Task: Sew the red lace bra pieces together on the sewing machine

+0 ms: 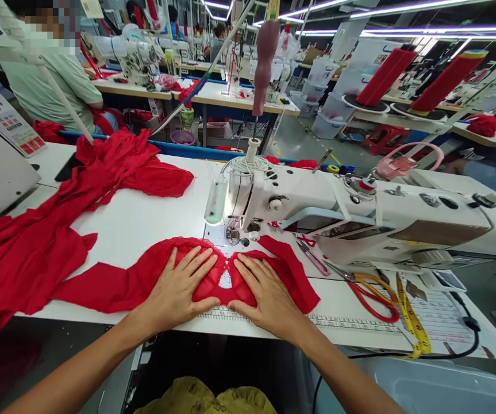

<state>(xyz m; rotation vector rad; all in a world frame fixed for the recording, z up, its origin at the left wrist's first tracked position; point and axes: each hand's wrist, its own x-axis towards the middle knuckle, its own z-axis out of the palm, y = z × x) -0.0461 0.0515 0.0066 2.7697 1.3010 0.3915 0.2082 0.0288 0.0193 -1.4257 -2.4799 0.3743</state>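
A red lace bra (144,270) lies spread on the white sewing table, its wings reaching out to both sides. My left hand (183,282) rests flat on the left cup, fingers spread. On the right cup my right hand (265,290) lies flat too, fingers apart and thumb toward the other thumb. Between the hands the bra's centre shows a small gap with the white table through it. Just beyond the centre stands the presser foot (232,234) of the white sewing machine (308,195), apart from my fingers.
A heap of red fabric (45,236) covers the table's left. To the right lie thread snips (313,259), scissors (372,296) with red and orange handles, and a yellow tape measure (414,322). A screwdriver (265,69) stands upright on the machine. A co-worker (53,86) sits at upper left.
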